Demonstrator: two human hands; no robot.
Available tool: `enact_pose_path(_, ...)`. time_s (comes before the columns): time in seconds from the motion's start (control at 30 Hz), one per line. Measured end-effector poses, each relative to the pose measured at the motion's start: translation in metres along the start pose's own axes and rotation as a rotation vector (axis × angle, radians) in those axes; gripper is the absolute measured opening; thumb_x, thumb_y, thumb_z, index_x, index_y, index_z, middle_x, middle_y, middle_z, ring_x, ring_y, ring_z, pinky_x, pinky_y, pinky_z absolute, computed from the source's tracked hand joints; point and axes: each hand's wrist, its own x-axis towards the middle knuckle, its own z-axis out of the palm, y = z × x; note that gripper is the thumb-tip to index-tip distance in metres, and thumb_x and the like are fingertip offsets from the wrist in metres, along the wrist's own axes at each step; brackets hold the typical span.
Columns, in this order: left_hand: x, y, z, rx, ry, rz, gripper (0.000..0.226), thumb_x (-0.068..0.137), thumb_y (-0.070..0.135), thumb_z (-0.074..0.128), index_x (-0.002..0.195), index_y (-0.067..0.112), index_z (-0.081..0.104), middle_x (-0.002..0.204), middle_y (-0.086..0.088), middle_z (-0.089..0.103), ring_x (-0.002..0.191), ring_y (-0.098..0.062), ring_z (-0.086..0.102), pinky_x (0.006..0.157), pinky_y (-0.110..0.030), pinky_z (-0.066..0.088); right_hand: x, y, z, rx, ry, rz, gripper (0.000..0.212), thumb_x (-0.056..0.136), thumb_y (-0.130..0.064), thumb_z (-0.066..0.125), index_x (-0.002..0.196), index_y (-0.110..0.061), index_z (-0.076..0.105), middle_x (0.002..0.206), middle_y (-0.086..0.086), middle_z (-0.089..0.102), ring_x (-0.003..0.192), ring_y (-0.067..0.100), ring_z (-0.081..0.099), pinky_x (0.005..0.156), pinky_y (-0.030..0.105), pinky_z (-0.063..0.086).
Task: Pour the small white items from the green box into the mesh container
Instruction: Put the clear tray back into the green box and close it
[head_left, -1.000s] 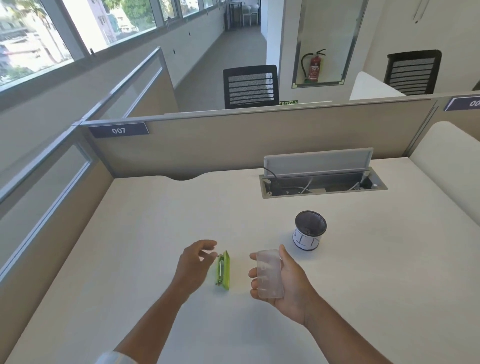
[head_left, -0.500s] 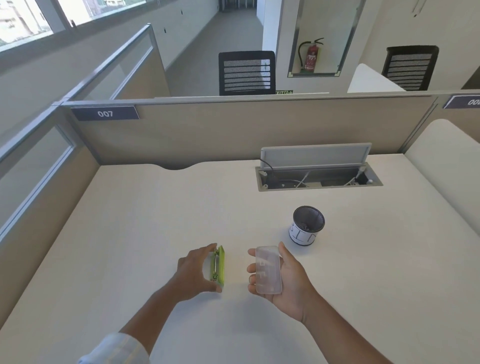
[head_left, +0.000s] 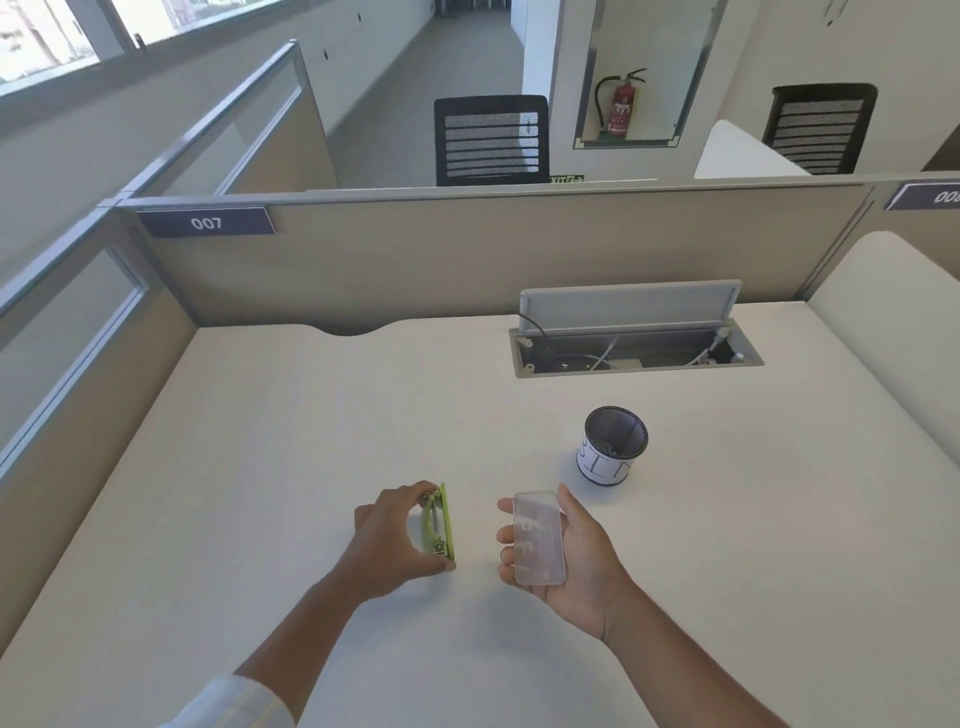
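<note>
The green box (head_left: 444, 522) stands on its edge on the white desk (head_left: 260, 467), slightly left of centre near me. My left hand (head_left: 389, 540) grips it, fingers over its top end and thumb at its near end. My right hand (head_left: 569, 545) holds a clear, frosted plastic piece (head_left: 537, 538), flat across the palm, to the right of the box. The black mesh container (head_left: 615, 439) stands upright beyond my right hand, with white paper showing around its lower part. The small white items are not visible.
An open cable hatch (head_left: 636, 351) with wires is set into the desk at the back. Beige partition walls (head_left: 467, 260) close off the desk's far and left sides. A second desk surface (head_left: 893, 312) adjoins at the right.
My left hand went from open beside the green box to gripping it. The right hand kept the clear piece almost still. The camera tilted down a little.
</note>
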Motion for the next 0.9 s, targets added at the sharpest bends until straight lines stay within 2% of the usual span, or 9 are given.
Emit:
enact_pose_path(0.1,-0.007,0.027,-0.016,0.010,0.064,0.041,0.100,0.056,0.067,0.090,0.144,0.043,0.049,0.124,0.038,0.049,0.123,0.000,0.041,0.107,-0.031,0.022,0.001,0.001,-0.002,0.005,0.016,0.001,0.079,0.102,-0.065,0.042,0.136,0.003,0.064,0.090,0.022,0.066,0.071,0.033,0.062,0.070,0.041,0.057)
enact_pose_path(0.27,-0.028,0.087,-0.037,0.182,0.151,0.132,0.092,0.059,0.071,0.079,0.141,0.040,0.048,0.121,0.029,0.052,0.124,0.001,0.042,0.107,-0.036,0.020,0.005,0.004,-0.002,-0.010,0.019,-0.004,0.080,0.102,-0.066,0.039,0.131,0.002,0.067,0.093,0.020,0.068,0.074,0.032,0.063,0.069,0.040,0.055)
enact_pose_path(0.37,-0.042,0.117,-0.034,0.277,0.160,0.213,0.089,0.063,0.067,0.075,0.142,0.038,0.047,0.122,0.026,0.054,0.131,-0.004,0.046,0.110,-0.042,0.025,0.007,0.006,0.000,-0.020,0.007,0.001,0.078,0.103,-0.067,0.035,0.128,-0.004,0.074,0.111,0.019,0.074,0.088,0.033,0.072,0.077,0.042,0.059)
enact_pose_path(0.47,-0.049,0.136,-0.026,0.391,0.154,0.262,0.086,0.067,0.060,0.072,0.145,0.035,0.047,0.130,0.021,0.060,0.136,-0.010,0.049,0.110,-0.044,0.024,0.005,0.008,0.005,0.001,-0.026,0.002,0.075,0.105,-0.066,0.031,0.136,-0.011,0.071,0.130,0.018,0.074,0.107,0.032,0.075,0.086,0.043,0.061)
enact_pose_path(0.57,-0.051,0.147,-0.017,0.467,0.151,0.267,0.083,0.070,0.053,0.069,0.147,0.032,0.046,0.133,0.018,0.060,0.136,-0.014,0.050,0.111,-0.044,0.021,0.004,0.007,0.008,0.000,-0.004,-0.015,0.071,0.105,-0.064,0.031,0.137,-0.014,0.071,0.125,0.014,0.076,0.110,0.027,0.074,0.090,0.040,0.059)
enact_pose_path(0.67,-0.053,0.154,-0.010,0.481,0.150,0.254,0.081,0.071,0.049,0.067,0.148,0.031,0.045,0.132,0.016,0.060,0.133,-0.016,0.051,0.112,-0.045,0.023,0.004,0.006,0.011,-0.007,0.015,-0.044,0.065,0.106,-0.062,0.032,0.127,-0.018,0.076,0.115,0.010,0.079,0.106,0.023,0.076,0.086,0.037,0.060)
enact_pose_path(0.77,-0.053,0.160,-0.004,0.484,0.157,0.249,0.076,0.071,0.045,0.066,0.144,0.031,0.046,0.128,0.016,0.060,0.130,-0.017,0.052,0.110,-0.045,0.026,0.003,0.006,0.013,-0.003,0.015,-0.061,0.063,0.107,-0.060,0.033,0.116,-0.021,0.081,0.115,0.008,0.080,0.109,0.023,0.076,0.088,0.038,0.061)
enact_pose_path(0.9,-0.051,0.162,0.001,0.491,0.163,0.252,0.073,0.070,0.040,0.066,0.140,0.031,0.048,0.125,0.014,0.061,0.125,-0.020,0.054,0.106,-0.045,0.028,0.002,0.005,0.015,0.005,0.023,-0.084,0.059,0.106,-0.059,0.038,0.116,-0.020,0.081,0.117,0.009,0.079,0.111,0.024,0.075,0.092,0.040,0.059)
